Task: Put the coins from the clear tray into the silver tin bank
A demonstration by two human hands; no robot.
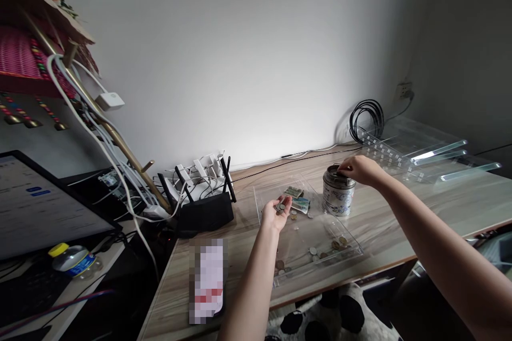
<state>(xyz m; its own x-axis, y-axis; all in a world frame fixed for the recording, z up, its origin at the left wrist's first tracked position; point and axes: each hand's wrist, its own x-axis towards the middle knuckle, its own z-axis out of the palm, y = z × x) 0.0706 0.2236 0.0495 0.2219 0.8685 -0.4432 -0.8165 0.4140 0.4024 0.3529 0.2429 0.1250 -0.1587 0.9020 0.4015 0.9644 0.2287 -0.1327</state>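
My left hand (279,213) is cupped palm up over a clear plastic tray (296,250), with several coins (280,206) resting in it. At the mouth of a round patterned tin (338,197), my right hand (358,169) has its fingers closed and tipped downward into the opening. Whatever those fingertips hold, if anything, is hidden. Banknotes (300,203) lie at the back of the tray, beyond my left hand. Loose coins (312,251) are scattered over the tray's near part.
A black router (206,213) and white cables stand at the back left. A blurred-out phone-shaped object (208,282) lies near the left edge. Clear plastic racks (424,154) and a coiled black cable (366,120) are at the right. A bottle (76,261) stands beside a laptop (44,208).
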